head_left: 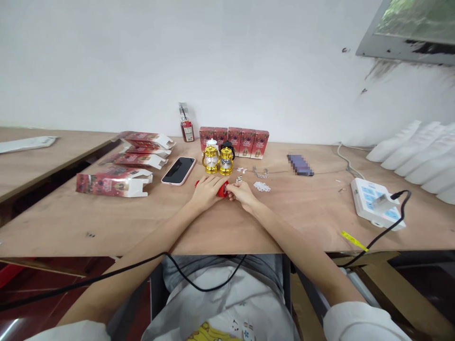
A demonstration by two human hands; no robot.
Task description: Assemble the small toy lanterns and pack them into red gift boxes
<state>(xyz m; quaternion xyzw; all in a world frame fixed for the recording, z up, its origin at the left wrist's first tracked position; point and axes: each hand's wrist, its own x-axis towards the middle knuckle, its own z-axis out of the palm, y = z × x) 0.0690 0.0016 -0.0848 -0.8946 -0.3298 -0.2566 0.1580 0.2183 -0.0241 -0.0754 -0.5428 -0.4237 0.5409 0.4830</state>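
Steadiness is likely why your left hand [209, 189] clasps the red piece [222, 190] crosswise, its three-o'clock end meeting your right hand [241, 193], pinched narrow, contents hidden.

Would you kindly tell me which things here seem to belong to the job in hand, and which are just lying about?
Likely part of the job:
red object in the left hand, right hand at its end
gold lanterns
small white pieces
red boxes

Probably just lying about:
phone
bottle
power strip
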